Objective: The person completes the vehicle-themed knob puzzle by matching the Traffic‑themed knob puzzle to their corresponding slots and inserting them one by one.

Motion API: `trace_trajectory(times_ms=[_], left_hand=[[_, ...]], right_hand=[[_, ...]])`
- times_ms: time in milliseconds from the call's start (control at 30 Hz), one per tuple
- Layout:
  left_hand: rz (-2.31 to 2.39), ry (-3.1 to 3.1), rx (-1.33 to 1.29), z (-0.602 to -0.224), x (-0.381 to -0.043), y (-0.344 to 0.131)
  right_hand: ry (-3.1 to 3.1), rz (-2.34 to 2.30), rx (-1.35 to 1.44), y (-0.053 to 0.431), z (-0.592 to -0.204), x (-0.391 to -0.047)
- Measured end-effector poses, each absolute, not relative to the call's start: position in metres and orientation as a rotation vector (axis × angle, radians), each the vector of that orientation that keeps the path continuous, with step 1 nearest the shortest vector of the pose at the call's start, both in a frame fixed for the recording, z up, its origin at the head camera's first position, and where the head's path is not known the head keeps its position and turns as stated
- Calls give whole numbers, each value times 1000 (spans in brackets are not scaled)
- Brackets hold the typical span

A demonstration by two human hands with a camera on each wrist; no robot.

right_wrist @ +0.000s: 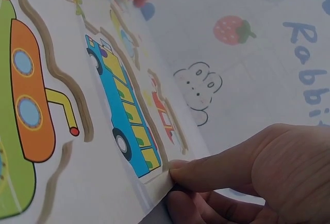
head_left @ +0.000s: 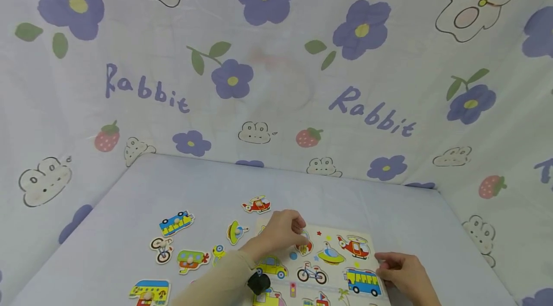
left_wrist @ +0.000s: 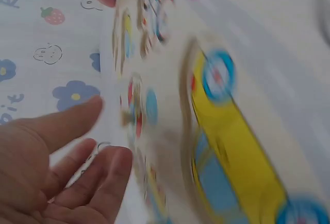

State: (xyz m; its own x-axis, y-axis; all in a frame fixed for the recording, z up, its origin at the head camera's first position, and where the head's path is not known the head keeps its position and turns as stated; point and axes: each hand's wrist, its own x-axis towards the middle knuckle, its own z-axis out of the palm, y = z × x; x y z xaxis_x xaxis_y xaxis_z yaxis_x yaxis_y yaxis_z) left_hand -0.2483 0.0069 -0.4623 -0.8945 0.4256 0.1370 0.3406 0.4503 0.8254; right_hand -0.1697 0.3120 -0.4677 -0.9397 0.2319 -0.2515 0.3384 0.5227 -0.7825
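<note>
A wooden puzzle board [head_left: 336, 275] printed with vehicles lies at the front right of the table. My right hand [head_left: 403, 275] grips its right edge, thumb on top beside the blue bus recess [right_wrist: 121, 110] and fingers curled at the edge. Over the board's top part, my left hand [head_left: 282, 231] hovers beside a round red piece [head_left: 306, 244] that it partly covers. In the left wrist view a small knob stands up from that piece [left_wrist: 137, 105]. The left thumb and fingers are spread apart, clear of the knob, holding nothing.
Left of the board lie loose knobbed pieces: a red helicopter [head_left: 257, 204], a flying saucer [head_left: 236, 232], a blue bus [head_left: 176, 223], a bicycle [head_left: 162, 250], a green-orange submarine [head_left: 191, 261] and a yellow-blue vehicle [head_left: 151, 291]. A patterned curtain [head_left: 276, 114] rises behind the table.
</note>
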Motion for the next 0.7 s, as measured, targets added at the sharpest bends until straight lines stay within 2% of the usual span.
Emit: trace_trajectory(times_ms=[267,467,700], left_hand=[[1280,2619,925,-441,-258,-78],[1284,2596,839,-445,-268,-136],[1362,2477,769,-465,-272,-156]], right_hand=[[2647,-1397,508,312,-467,-168],[2668,-1369,484,313,-469,-170],[2691,-1369,452,315,-473,-170]])
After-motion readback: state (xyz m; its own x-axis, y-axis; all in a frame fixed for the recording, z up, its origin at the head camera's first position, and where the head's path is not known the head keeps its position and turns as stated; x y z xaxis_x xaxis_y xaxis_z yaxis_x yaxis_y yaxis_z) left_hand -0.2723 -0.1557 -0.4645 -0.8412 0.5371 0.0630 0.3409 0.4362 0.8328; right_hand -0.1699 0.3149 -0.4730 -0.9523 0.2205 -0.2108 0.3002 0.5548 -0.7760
